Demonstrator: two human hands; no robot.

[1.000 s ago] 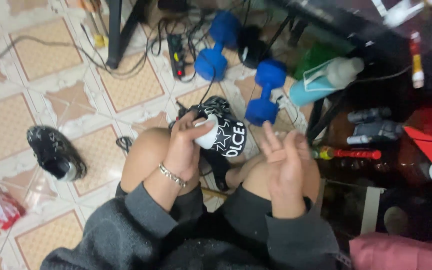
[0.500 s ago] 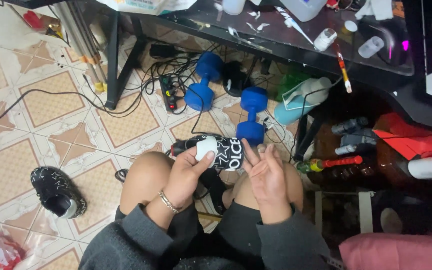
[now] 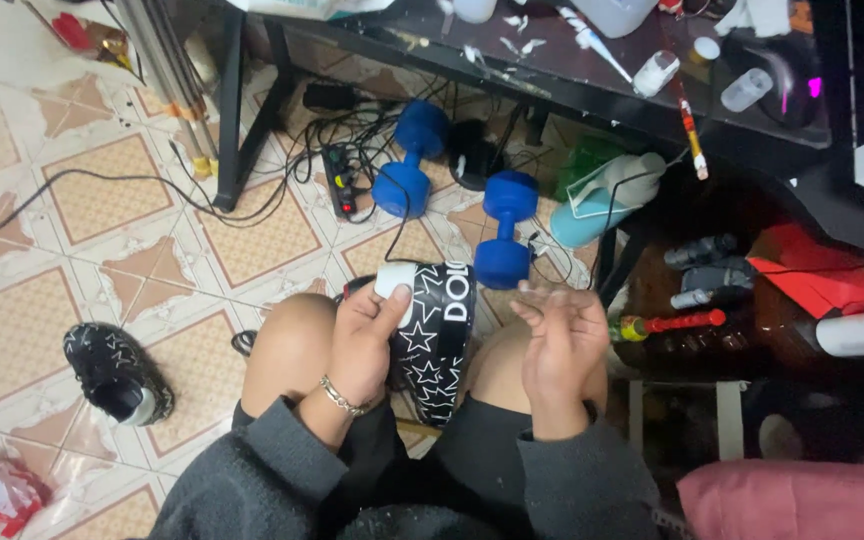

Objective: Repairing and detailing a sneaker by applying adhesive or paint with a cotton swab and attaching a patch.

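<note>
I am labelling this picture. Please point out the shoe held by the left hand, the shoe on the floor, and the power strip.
held shoe [image 3: 432, 335]: head view, starred black side.
floor shoe [image 3: 112, 372]: head view, upper.
power strip [image 3: 340, 182]: head view, middle of its body.

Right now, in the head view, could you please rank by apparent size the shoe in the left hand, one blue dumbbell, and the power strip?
1. Starred black shoe, nearest the camera, so possibly flattered.
2. Blue dumbbell.
3. Power strip, smallest.

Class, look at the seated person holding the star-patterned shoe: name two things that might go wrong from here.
1. The left hand alone grips the black star-patterned shoe at its white toe; the right hand is open beside it, so it might slip.
2. Blue dumbbells and loose cables lie by the knees, a likely tripping hazard.
</note>
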